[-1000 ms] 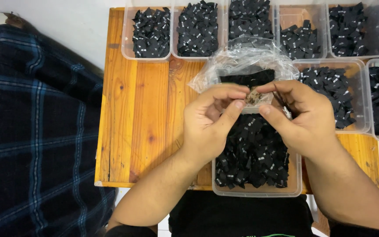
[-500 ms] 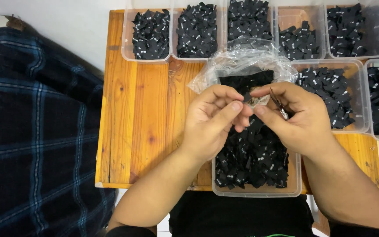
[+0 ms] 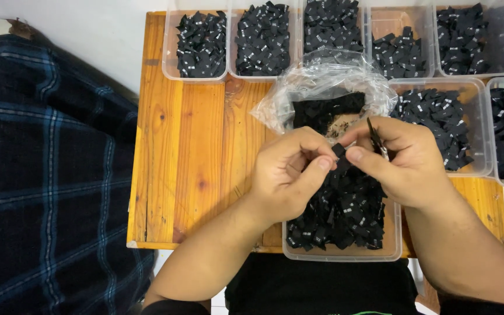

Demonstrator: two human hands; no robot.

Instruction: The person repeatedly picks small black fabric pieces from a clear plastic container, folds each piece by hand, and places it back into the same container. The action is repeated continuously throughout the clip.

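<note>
Seen from the head camera, the tubs along the top edge are cut off by the frame, and what the small white marks on the black labels show is too small to make out. At centre, the left hand (image 3: pixel 290 175) and right hand (image 3: pixel 403 160) meet, both pinching one small black label (image 3: pixel 338 150) between thumb and fingertips. It sits just above the clear tub (image 3: pixel 345 254) heaped with labels at lower centre. A crumpled clear bag (image 3: pixel 322 81) lies behind the hands on the wooden surface (image 3: pixel 193 146).
</note>
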